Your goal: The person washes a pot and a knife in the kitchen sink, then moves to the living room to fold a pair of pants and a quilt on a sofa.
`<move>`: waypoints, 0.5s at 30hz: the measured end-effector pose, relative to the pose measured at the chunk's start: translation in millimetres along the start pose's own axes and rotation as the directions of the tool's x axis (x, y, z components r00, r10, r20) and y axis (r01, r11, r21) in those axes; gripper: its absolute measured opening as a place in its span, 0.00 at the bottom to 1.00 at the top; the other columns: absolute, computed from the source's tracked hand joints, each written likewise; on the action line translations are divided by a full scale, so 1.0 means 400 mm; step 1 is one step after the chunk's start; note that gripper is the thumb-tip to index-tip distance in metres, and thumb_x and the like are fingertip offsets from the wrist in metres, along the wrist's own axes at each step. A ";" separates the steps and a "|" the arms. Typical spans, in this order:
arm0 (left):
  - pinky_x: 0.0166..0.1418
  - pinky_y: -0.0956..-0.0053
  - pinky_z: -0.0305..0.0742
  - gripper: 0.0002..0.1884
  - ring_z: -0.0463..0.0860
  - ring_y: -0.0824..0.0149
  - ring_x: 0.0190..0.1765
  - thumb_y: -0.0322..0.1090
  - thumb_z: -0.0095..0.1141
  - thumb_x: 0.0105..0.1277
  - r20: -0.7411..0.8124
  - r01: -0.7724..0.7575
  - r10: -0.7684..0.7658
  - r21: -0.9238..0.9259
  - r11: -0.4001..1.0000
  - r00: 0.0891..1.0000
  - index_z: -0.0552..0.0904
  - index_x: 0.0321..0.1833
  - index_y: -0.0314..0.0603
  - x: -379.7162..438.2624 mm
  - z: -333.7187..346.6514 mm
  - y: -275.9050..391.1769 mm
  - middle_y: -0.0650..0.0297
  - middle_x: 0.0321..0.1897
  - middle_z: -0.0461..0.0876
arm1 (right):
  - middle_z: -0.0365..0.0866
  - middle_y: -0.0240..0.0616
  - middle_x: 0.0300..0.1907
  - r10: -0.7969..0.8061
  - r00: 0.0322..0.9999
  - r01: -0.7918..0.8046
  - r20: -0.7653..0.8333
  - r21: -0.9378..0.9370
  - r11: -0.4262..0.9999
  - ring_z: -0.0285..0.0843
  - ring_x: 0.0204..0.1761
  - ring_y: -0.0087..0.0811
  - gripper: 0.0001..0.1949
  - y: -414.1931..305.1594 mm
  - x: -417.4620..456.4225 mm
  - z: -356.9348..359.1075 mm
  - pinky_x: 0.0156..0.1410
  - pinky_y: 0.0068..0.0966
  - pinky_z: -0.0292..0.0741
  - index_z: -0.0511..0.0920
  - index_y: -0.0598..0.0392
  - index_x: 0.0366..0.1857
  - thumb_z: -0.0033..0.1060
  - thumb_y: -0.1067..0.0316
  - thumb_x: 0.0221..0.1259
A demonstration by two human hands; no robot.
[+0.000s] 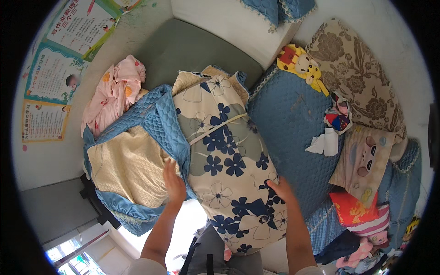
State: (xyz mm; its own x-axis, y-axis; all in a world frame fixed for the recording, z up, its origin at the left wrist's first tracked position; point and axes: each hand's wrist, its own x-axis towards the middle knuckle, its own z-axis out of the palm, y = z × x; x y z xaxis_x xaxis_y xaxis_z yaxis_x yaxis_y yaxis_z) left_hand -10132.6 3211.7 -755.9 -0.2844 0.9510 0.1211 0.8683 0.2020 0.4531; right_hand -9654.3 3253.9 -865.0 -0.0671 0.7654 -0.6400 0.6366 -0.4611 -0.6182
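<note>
In front of me a long sofa cushion [220,189] in cream fabric with navy and outlined flowers lies tilted toward my legs. A pale strap [218,129] crosses its upper part. On its left is a blue quilted sofa cover [165,117], folded back so that its beige underside [127,168] shows. My left hand [174,182] lies nearly flat on that underside, near the cushion's left edge. At the cushion's right edge is my right hand [283,189], thumb on top and the other fingers hidden. Blue quilted fabric with beige lining also bunches at the cushion's far end.
A bare grey-green sofa seat [202,44] lies beyond. Pink printed cloth [118,92] is heaped left. Right, a blue quilted seat [292,137] holds a yellow plush toy [302,65], white paper [326,142] and a brown floral cushion [361,75]. Red fabric [354,208] lies nearer.
</note>
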 end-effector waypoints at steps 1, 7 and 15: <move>0.78 0.50 0.64 0.29 0.67 0.38 0.76 0.22 0.60 0.65 -0.019 -0.035 0.034 -0.017 0.999 0.999 0.73 0.71 0.29 0.047 -0.018 0.002 0.41 0.74 0.69 | 0.73 0.65 0.72 0.040 0.999 -0.039 0.022 -0.060 0.997 0.73 0.73 0.57 0.52 -0.033 -0.002 0.028 0.77 0.43 0.69 0.71 0.70 0.71 0.70 0.27 0.57; 0.51 0.49 0.76 0.15 0.85 0.47 0.47 0.33 0.68 0.64 0.316 -0.102 0.059 0.122 0.987 0.947 0.84 0.53 0.41 0.335 0.096 -0.003 0.53 0.45 0.86 | 0.88 0.64 0.45 -0.093 0.992 0.067 -0.084 -0.272 0.960 0.88 0.49 0.60 0.47 -0.181 -0.053 0.164 0.55 0.47 0.81 0.79 0.70 0.59 0.57 0.23 0.65; 0.47 0.49 0.75 0.12 0.86 0.49 0.40 0.45 0.65 0.66 0.518 -0.257 0.179 0.083 0.963 0.837 0.83 0.39 0.43 0.091 0.213 0.310 0.56 0.36 0.85 | 0.85 0.56 0.30 -0.077 0.932 -0.018 -0.355 -0.256 0.966 0.85 0.37 0.61 0.30 -0.214 -0.120 0.197 0.42 0.52 0.78 0.83 0.59 0.32 0.58 0.35 0.70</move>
State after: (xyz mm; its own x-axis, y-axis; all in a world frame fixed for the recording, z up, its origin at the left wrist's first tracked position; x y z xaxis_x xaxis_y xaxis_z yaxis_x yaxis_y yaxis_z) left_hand -10000.8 3291.2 -770.5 0.1274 0.9530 -0.2749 0.9430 -0.0305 0.3315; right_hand -9766.2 3221.5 -817.2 0.1615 0.9081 -0.3863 0.8134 -0.3441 -0.4689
